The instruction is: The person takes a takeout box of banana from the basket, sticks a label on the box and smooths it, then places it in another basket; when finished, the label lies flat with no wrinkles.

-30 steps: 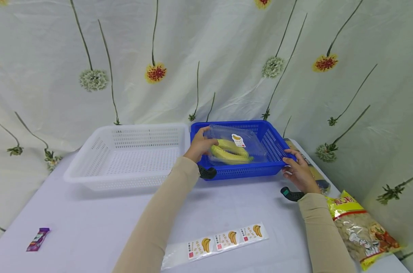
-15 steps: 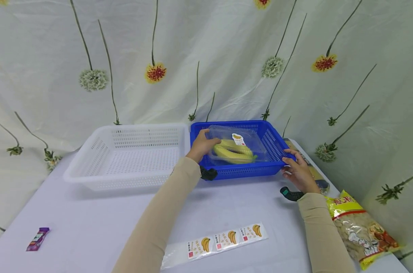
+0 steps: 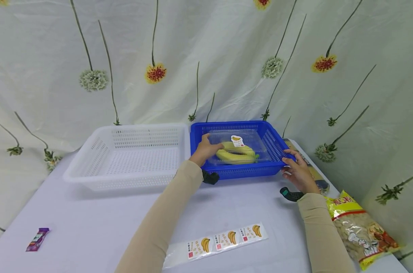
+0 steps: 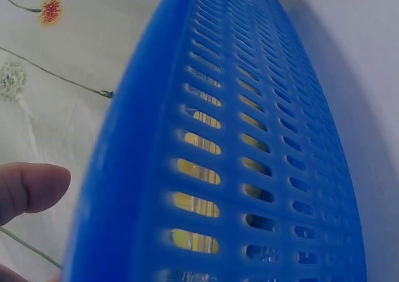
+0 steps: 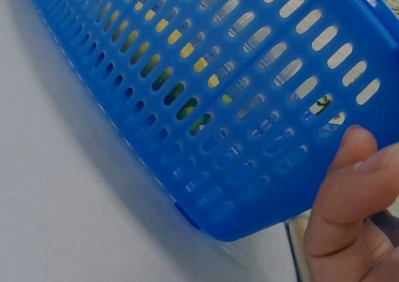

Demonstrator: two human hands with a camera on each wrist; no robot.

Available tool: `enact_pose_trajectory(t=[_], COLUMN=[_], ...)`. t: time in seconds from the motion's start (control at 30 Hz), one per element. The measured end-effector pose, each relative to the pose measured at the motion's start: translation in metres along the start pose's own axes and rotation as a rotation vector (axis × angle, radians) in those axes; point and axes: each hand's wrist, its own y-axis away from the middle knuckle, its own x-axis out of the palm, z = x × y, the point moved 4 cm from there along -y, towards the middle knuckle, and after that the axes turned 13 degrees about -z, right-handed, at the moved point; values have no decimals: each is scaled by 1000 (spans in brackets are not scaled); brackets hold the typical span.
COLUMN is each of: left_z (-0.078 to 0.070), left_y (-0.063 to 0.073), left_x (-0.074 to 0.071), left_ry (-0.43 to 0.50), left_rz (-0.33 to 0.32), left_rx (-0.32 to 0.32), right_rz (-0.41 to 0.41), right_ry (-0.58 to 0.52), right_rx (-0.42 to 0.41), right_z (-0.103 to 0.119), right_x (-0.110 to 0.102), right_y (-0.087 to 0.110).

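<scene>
A clear plastic box of bananas (image 3: 238, 157), with a banana sticker on its lid, lies inside the blue basket (image 3: 247, 172). My left hand (image 3: 205, 149) is over the box's left end, thumb and fingers spread apart; in the left wrist view the thumb (image 4: 47, 185) shows straight above the basket rim. Whether the fingertips still touch the box is hard to see. At the basket's front right corner my right hand (image 3: 298, 170) grips the rim, and the right wrist view has its thumb (image 5: 358, 148) against the blue wall.
A white basket (image 3: 124, 178) stands left of the blue one. In front lies a strip of banana stickers (image 3: 227, 240). A yellow food bag (image 3: 361, 229) and a long packet (image 3: 317, 174) are on the right, a small purple packet (image 3: 37, 239) far left.
The banana box has come down from a tilt to lie flatter in the blue basket, and my left hand has lowered with it. My right hand has stayed at the corner.
</scene>
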Motion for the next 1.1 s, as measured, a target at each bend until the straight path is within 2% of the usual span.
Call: enact_pose_trajectory(t=[0.2,0.43,0.57,0.7,0.8,0.97,1.1], left_z=[0,-6,-3,5,14,33,52], left_y=[1,11,22,40,56,84,105], left_x=[-1,-13,-22,-33,-44,-72,-99], left_ry=[32,37,49,126,226,406,480], left_rz=[23,68,67,75,145,309,377], left_rx=[24,70,92,144,184,191,189], right_rz=[-5,-6,-5,2,6,5,-2], right_ry=[-2,-10,-1,-3,-10,-23,-26], right_rx=[5,2,0,4,4,2,5], right_z=[-1,-1,-3,-5,-7,-7,-9], right_x=[0,0,0,2,3,3,0], right_y=[0,-1,-2,-4,-4,-2,0])
